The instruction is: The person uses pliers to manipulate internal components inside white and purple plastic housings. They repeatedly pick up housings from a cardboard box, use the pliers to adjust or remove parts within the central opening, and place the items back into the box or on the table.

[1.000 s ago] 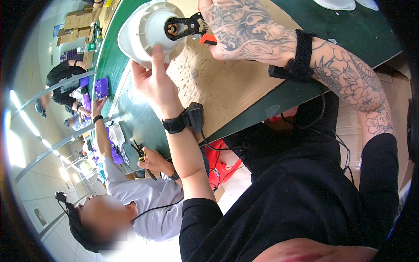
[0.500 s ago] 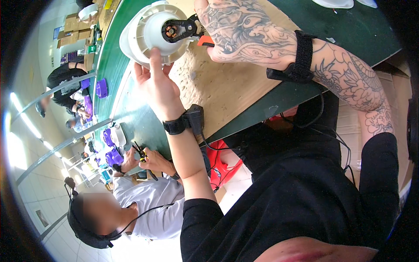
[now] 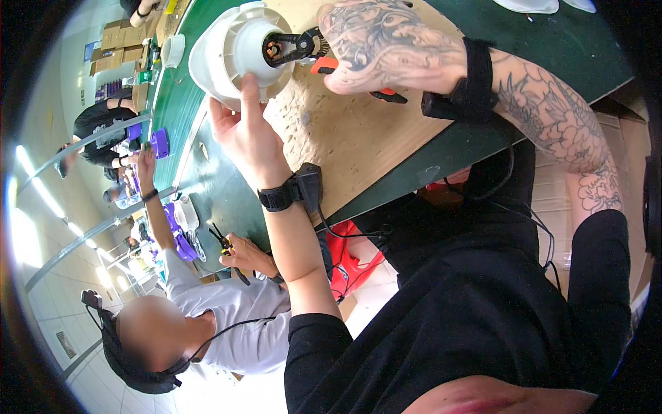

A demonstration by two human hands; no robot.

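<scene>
My left hand [image 3: 254, 141] grips the rim of a white round plastic housing [image 3: 219, 58] from below, thumb on its face. Copper-coloured parts [image 3: 274, 50] show inside the dark hole at its centre. In my right hand [image 3: 379, 52] is a pair of pliers [image 3: 303, 47] with a black head and orange-and-black handles. The pliers' jaws reach into the hole; what they touch there is too small to tell. My right fingers are mostly hidden behind the back of the hand.
Beneath my hands lies a worn brown cardboard sheet [image 3: 372, 148] on a green table [image 3: 441, 162]. At left, a co-worker [image 3: 234, 300] holds yellow-and-black pliers [image 3: 225, 245] and reaches toward a purple part [image 3: 159, 143]. White pieces [image 3: 527, 5] lie at the far right.
The housing has tilted, so its hole faces more to the right. The pliers' lower handle now shows below my right hand. The co-worker's one arm has stretched out toward the purple part.
</scene>
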